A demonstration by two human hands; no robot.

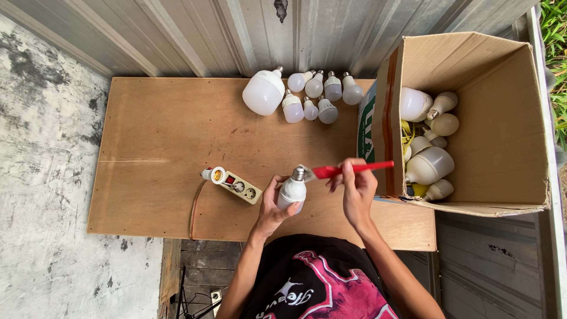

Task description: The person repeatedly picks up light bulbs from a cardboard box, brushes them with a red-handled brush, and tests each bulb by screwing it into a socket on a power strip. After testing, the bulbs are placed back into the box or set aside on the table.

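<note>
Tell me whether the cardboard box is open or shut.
Open: the cardboard box lies with its flaps spread, and white bulbs show inside.

a bare plywood tabletop [159, 153] carries a power strip [239, 185], a cluster of white bulbs [307, 94] and an open cardboard box [502, 171].

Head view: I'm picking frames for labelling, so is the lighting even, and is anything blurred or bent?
Head view: soft, even daylight with faint shadows; the bulb in the left hand and the red brush in the right hand look sharp; wide-angle distortion bends the cardboard box and metal wall at the edges.
</note>
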